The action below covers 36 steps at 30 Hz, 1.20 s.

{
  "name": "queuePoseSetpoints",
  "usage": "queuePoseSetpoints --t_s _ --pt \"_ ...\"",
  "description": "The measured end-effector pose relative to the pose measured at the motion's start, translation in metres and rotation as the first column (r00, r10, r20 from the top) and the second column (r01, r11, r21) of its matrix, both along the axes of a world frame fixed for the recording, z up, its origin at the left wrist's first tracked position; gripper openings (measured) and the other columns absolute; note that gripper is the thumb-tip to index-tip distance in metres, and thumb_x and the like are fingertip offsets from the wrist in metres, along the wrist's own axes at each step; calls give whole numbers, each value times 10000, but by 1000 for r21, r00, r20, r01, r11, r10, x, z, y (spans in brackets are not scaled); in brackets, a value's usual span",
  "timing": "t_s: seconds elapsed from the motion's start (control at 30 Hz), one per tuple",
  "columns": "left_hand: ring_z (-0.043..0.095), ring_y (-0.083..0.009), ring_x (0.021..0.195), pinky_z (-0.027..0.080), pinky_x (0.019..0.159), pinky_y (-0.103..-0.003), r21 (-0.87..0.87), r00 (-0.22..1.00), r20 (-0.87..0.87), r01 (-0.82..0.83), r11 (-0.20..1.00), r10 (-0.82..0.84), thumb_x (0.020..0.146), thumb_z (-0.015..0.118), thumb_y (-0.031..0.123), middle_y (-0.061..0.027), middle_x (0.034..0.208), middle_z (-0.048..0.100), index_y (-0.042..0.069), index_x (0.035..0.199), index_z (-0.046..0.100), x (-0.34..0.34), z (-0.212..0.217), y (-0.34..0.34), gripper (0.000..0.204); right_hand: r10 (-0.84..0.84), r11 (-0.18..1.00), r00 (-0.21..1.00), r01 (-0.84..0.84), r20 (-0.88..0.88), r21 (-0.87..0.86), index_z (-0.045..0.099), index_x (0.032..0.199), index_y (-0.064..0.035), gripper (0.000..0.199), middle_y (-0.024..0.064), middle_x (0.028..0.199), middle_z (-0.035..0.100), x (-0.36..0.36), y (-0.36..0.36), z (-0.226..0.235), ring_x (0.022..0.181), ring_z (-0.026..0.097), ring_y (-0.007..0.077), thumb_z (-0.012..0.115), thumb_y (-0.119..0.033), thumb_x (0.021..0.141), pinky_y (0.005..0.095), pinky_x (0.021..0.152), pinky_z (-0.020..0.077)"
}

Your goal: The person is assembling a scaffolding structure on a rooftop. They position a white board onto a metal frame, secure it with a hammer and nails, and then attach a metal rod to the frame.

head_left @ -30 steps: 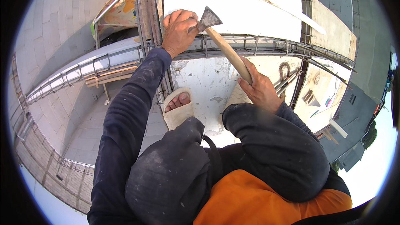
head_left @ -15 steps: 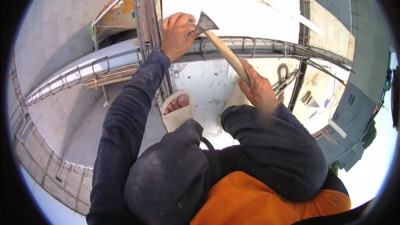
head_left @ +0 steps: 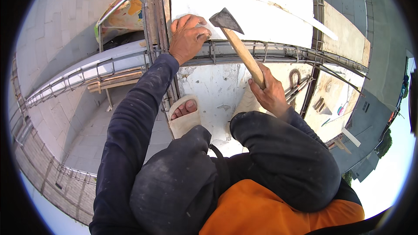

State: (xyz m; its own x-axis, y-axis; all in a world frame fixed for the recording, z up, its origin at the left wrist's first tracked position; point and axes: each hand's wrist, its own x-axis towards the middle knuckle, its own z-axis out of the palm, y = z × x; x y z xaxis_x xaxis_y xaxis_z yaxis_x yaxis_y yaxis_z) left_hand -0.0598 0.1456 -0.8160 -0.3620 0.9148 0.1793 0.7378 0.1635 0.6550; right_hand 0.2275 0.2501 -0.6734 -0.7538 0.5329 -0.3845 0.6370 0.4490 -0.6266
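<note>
My right hand [head_left: 271,90] is wrapped round the lower part of the wooden handle of a hatchet [head_left: 244,53]. Its dark, flared metal head is raised over the near edge of a white board [head_left: 261,15]. At that board's near left corner rests my left hand [head_left: 189,38], fingers bent and thumb drawn in toward them. Whatever may be between those fingertips is too small or hidden to make out. The hatchet head is a short way right of the left hand, apart from it.
A rebar cage [head_left: 261,51] runs along the board's near side. My sandalled foot [head_left: 185,111] stands on a scuffed white panel [head_left: 213,82]. Upright timbers [head_left: 155,13] stand at left, beside a drop to a lower floor [head_left: 93,135]. Loose bars [head_left: 300,89] lie at right.
The hatchet head has moved up and to the right, away from my left hand. My left hand has stayed nearly in place at the board's edge.
</note>
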Motion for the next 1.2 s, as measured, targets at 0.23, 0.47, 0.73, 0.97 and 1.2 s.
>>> queuePoseSetpoints --t_s 0.23,0.47,0.73,0.97,1.2 --pt "486 -264 1339 242 1126 -472 -28 999 28 27 999 -26 923 762 183 28 1243 671 182 921 809 -2 3 4 47 51 998 972 -43 228 -39 486 1338 -31 452 258 914 727 23 6 -40 819 734 467 703 -219 988 516 753 584" --pt "324 -342 1519 180 1252 -566 -154 998 -60 11 988 -21 895 760 211 -71 1548 488 179 1443 595 -11 9 -12 574 -59 998 993 62 100 -21 512 1200 -51 373 253 857 715 20 5 -24 806 729 463 715 -241 951 505 723 571" --pt "92 -388 1629 136 1256 -696 -454 962 -263 -188 871 71 885 781 438 -137 1759 181 171 1670 304 -23 31 -7 956 -236 964 965 218 -113 -152 548 1095 -39 425 232 775 696 -7 3 2 750 733 409 734 -402 978 459 673 556" --pt "150 -341 1627 216 1206 -732 -496 974 -223 -157 854 50 890 785 494 -118 1770 157 149 1677 276 -24 14 -10 1000 23 992 926 25 377 -123 568 1112 7 548 242 728 678 12 19 -40 705 714 439 699 -510 986 506 648 548" --pt "241 -349 1594 321 1135 -714 -459 964 -261 -174 871 54 885 797 489 -119 1767 172 129 1671 285 -25 15 -13 1004 -224 948 970 193 -100 -252 569 1089 -41 461 173 763 669 20 14 -21 705 677 316 657 -487 1012 417 681 533"
